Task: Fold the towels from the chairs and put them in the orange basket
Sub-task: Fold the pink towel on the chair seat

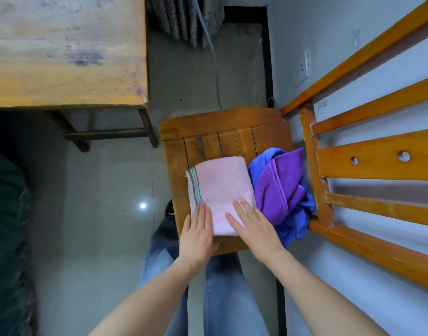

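My left hand (197,230) lay flat on the near left corner of the folded pink towel (220,187), fingers straight and held together, the heel of the palm over the front edge of the chair seat (208,134). My right hand (253,226) pressed flat on the towel's near right corner, fingers straight and slightly fanned. Neither hand gripped anything.

The pink towel sat as a neat rectangle on the front half of the seat, with a band of grey and green stripes (195,187) along its left edge. Touching its right side was a crumpled purple towel (278,190), heaped on a blue towel (299,220) that spilled over the seat's right front corner, against the slatted chair back (365,163). That heap crowded my right hand's fingertips.

Below my arms were my jeans (222,292), my legs close to the front edge of the seat. Beyond the seat's far edge a grey cable (215,69) ran across the floor (99,190) toward a patterned curtain (183,18). A white wall socket (302,69) sat to the right of it. A worn wooden table (62,49) stood to the left, well apart from the chair.
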Available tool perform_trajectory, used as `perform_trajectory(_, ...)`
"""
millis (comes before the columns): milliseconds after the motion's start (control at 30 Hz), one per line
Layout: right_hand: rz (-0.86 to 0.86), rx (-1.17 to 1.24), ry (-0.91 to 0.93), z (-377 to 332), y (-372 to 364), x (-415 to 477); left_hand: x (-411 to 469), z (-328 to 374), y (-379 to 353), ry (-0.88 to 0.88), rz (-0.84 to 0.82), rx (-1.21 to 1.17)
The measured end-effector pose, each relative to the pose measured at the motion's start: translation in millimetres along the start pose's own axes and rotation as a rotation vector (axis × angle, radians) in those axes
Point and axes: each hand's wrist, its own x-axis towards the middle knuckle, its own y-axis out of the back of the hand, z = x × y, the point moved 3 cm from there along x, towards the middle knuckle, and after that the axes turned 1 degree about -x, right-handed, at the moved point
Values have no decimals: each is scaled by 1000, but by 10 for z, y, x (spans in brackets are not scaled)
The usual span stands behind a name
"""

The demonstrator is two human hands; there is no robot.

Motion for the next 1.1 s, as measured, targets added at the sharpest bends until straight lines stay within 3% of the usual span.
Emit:
perform_trajectory(67,116,-3,19,-2,-13,-6,28,51,-19,46,26,-3)
perform_trajectory(267,232,0,41,14,2,6,149,-23,8,65,220,-5)
perform_trajectory(467,116,89,-31,-7,136,27,161,-230,277,-109,483,126)
perform_trajectory(633,190,183,-130,0,349,104,102,-111,343,-158,464,127)
perform_trajectory(800,217,178,-85,11,485,65,123,-97,414,24,590,15)
perform_trajectory(933,157,135,-50,12,502,-15,107,-159,545,-172,630,28)
perform_trajectory(1100,127,24,-55,-25,811,-54,-14,-190,901,-360,485,4)
